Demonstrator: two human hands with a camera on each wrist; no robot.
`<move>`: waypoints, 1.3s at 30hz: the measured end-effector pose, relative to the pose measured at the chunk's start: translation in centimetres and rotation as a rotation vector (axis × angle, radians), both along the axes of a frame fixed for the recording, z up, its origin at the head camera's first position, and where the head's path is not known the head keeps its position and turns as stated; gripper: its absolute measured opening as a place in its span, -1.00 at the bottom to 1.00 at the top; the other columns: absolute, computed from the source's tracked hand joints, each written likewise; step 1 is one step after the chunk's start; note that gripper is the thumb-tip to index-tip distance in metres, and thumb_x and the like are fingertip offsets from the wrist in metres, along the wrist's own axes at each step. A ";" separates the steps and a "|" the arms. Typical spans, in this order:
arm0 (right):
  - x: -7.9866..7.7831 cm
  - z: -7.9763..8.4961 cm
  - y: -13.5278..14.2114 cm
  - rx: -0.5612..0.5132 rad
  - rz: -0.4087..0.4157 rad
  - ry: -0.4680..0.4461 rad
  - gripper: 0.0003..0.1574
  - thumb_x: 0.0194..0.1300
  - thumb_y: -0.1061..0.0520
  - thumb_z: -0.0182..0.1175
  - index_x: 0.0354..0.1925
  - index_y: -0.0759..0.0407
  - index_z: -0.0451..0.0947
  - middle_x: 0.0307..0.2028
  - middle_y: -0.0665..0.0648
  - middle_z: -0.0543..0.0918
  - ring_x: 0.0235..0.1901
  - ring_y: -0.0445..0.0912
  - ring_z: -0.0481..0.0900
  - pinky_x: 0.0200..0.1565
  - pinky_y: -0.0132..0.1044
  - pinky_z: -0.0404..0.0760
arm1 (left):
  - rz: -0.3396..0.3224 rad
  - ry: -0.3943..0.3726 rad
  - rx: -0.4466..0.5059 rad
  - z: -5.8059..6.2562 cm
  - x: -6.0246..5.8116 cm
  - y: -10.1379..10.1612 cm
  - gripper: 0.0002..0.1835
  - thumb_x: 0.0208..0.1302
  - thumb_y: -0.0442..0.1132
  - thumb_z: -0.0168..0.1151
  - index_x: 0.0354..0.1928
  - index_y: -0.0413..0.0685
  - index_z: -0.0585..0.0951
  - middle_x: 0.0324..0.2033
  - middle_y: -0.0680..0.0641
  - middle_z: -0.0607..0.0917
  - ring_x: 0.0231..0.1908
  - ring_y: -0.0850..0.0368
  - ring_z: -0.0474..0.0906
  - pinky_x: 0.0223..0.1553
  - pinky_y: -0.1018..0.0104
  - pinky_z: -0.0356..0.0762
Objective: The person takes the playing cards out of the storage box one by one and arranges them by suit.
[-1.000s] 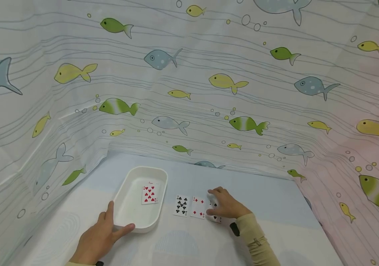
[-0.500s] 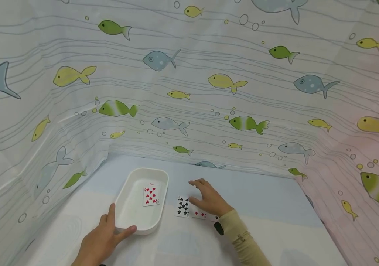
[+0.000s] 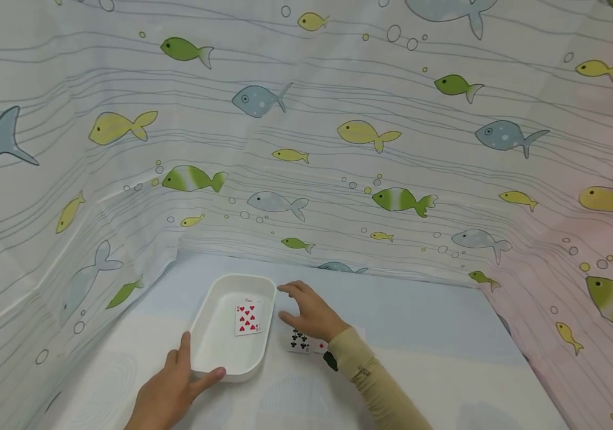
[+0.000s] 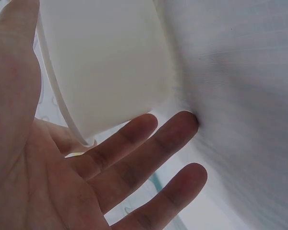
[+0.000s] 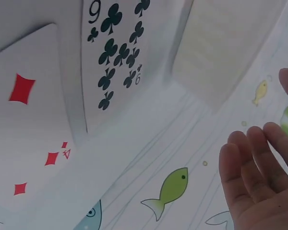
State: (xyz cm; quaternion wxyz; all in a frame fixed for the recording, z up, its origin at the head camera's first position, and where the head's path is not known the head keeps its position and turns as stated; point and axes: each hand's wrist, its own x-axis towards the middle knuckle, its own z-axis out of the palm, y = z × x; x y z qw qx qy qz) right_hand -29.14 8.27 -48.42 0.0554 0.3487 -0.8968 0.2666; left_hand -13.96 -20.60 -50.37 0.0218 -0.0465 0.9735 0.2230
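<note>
A white plastic tray stands on the table in the head view, with a hearts playing card lying face up inside. My left hand holds its near left corner, thumb at the front rim and fingers along the left side. In the left wrist view, the fingers lie against the tray's outer wall. Close to the tray's right rim hovers my right hand, empty, its fingers apart from the thumb. Below it lie a nine of clubs and a four of diamonds, partly hidden in the head view.
A pale cloth with faint patterns covers the table. Fish-printed sheeting rises behind it and at both sides. A tan sleeve and dark wrist strap cover part of the card row.
My right hand has travelled left from the spades card, over the diamonds and clubs cards, to the tray's right rim. My left hand stays at the tray's corner.
</note>
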 end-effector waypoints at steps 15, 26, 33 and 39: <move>-2.8 1.9 -5.6 0.138 0.064 -0.068 -0.17 0.32 -0.08 0.39 0.44 0.08 0.36 0.29 0.04 0.46 0.20 -0.13 0.53 0.16 -0.34 0.51 | 0.004 -0.003 0.003 0.2 -0.1 -0.1 0.39 0.10 0.61 0.13 0.52 -0.48 -0.06 0.10 -0.47 0.45 -0.32 -0.09 0.58 -0.32 -0.10 0.56; -3.3 1.3 -8.3 0.307 0.063 -0.102 0.02 0.19 -0.13 0.50 0.50 -0.04 0.29 0.36 0.03 0.45 0.28 -0.10 0.49 0.27 -0.26 0.43 | -0.006 0.021 0.000 0.5 0.2 -0.1 0.35 0.15 0.56 0.14 0.53 -0.45 -0.06 0.10 -0.44 0.46 -0.29 -0.09 0.60 -0.33 -0.08 0.55; -3.3 -0.6 -9.2 0.444 0.016 -0.109 0.13 0.06 -0.30 0.52 0.51 -0.22 0.26 0.35 -0.07 0.47 0.30 -0.04 0.45 0.30 -0.19 0.39 | -0.002 0.001 -0.002 0.4 0.0 -0.2 0.36 0.14 0.59 0.12 0.54 -0.44 -0.08 0.12 -0.47 0.45 -0.26 -0.12 0.61 -0.31 -0.09 0.56; -3.2 -0.7 -9.8 0.560 0.010 -0.095 0.14 0.02 -0.34 0.53 0.49 -0.22 0.30 0.34 -0.10 0.47 0.35 -0.11 0.38 0.39 -0.23 0.22 | -0.001 -0.009 0.005 0.4 -0.1 0.0 0.37 0.13 0.60 0.11 0.54 -0.44 -0.08 0.14 -0.47 0.44 -0.28 -0.10 0.59 -0.32 -0.08 0.55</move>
